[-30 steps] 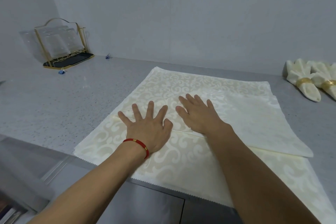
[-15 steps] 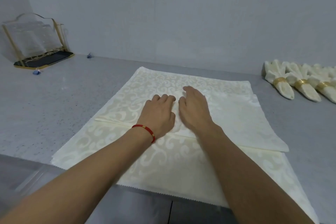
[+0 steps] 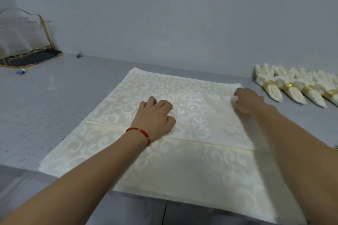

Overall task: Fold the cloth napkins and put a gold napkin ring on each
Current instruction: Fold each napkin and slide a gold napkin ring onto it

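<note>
Right hand (image 3: 247,99) has shot out to pinch the cream damask cloth napkin's (image 3: 164,166) right edge; left hand (image 3: 155,117), fingers curled, pins the middle — next fold coming.

L grip (image 3: 155,115) curled, knuckles down | R grip (image 3: 247,99) curled, blurred

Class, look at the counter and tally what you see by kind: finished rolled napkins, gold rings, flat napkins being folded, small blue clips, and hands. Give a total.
Finished rolled napkins: 4
Gold rings: 4
Flat napkin being folded: 1
Small blue clips: 2
Hands, left hand and right hand: 2
Total: 13
</note>
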`<act>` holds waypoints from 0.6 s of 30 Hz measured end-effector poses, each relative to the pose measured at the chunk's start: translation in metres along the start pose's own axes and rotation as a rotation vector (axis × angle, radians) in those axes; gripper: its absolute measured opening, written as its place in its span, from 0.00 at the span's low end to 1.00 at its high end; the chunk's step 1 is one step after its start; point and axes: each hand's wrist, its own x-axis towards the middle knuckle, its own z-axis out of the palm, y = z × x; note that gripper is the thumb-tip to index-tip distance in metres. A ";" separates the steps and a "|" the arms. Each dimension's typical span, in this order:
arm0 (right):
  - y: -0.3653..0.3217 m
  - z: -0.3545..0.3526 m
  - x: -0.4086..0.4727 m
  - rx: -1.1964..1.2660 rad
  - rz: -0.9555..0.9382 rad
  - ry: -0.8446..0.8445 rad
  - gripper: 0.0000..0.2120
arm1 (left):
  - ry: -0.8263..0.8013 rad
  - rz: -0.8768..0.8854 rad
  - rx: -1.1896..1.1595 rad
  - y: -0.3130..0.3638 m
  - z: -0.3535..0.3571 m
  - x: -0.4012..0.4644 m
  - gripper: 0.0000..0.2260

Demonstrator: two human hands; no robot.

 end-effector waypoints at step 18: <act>-0.100 0.009 -0.177 0.242 -0.618 0.409 0.03 | -0.022 -0.012 -0.029 -0.001 0.000 0.000 0.25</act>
